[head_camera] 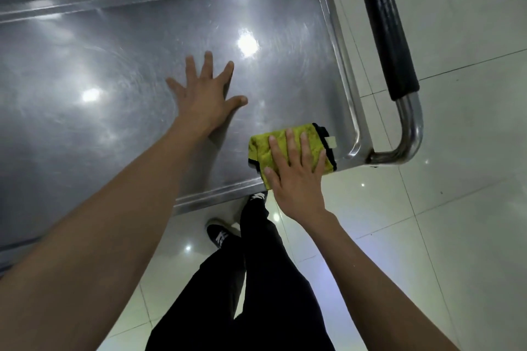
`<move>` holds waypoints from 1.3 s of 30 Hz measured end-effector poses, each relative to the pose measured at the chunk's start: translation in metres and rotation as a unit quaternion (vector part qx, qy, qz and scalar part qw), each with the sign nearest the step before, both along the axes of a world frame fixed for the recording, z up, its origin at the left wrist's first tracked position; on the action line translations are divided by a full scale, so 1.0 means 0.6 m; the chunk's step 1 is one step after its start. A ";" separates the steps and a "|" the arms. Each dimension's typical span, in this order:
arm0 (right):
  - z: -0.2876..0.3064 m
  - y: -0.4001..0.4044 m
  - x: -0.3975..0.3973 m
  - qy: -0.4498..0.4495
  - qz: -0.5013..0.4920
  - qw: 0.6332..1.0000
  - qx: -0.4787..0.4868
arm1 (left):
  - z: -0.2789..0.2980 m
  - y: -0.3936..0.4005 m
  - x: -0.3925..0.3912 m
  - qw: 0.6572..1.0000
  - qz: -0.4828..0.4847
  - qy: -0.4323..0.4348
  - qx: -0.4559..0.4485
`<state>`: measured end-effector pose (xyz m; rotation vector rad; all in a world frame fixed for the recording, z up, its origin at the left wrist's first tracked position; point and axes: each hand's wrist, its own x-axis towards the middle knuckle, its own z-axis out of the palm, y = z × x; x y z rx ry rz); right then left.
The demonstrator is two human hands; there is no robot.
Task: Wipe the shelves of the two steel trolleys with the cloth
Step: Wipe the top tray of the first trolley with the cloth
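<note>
Steel trolley shelf (pixel 119 45), raised rim, standing on tiled floor (pixel 470 179). Yellow cloth (pixel 263 145) lying at its near right corner.

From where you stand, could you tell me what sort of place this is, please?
Probably an institutional workspace, perhaps a kitchen or clinic: a steel trolley shelf with a padded push handle stands on glossy pale floor tiles.

The steel shelf (pixel 114 71) lies bare left of and beyond the left hand (pixel 205 100). Its raised rim (pixel 346 88) bounds the right edge, the black-sleeved push handle (pixel 385 25) just outside it, over open floor (pixel 470 179).
</note>
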<state>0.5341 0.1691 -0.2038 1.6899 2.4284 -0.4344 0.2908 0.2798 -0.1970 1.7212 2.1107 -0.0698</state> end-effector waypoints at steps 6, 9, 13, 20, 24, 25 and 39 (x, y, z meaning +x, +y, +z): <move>-0.013 0.050 -0.028 0.012 -0.011 1.000 0.010 | -0.005 -0.006 -0.010 0.999 -0.028 0.022 0.006; -0.022 0.117 -0.056 0.026 -0.020 0.999 0.005 | -0.013 -0.002 -0.022 0.998 -0.033 0.038 0.027; -0.025 0.212 -0.098 0.042 -0.004 0.999 0.011 | -0.013 0.010 -0.031 0.997 -0.038 0.061 0.029; -0.030 0.400 -0.197 0.067 0.027 0.997 0.001 | -0.013 0.016 -0.031 0.998 0.011 0.054 0.000; -0.029 0.526 -0.274 0.073 0.037 0.997 0.005 | -0.007 0.016 -0.029 0.998 0.014 0.055 -0.008; -0.029 0.550 -0.291 0.073 0.037 0.997 0.007 | -0.006 0.016 -0.029 0.998 0.016 0.052 -0.008; -0.023 0.487 -0.246 0.059 0.054 0.997 0.009 | 0.003 0.039 -0.048 0.999 0.028 -0.004 -0.043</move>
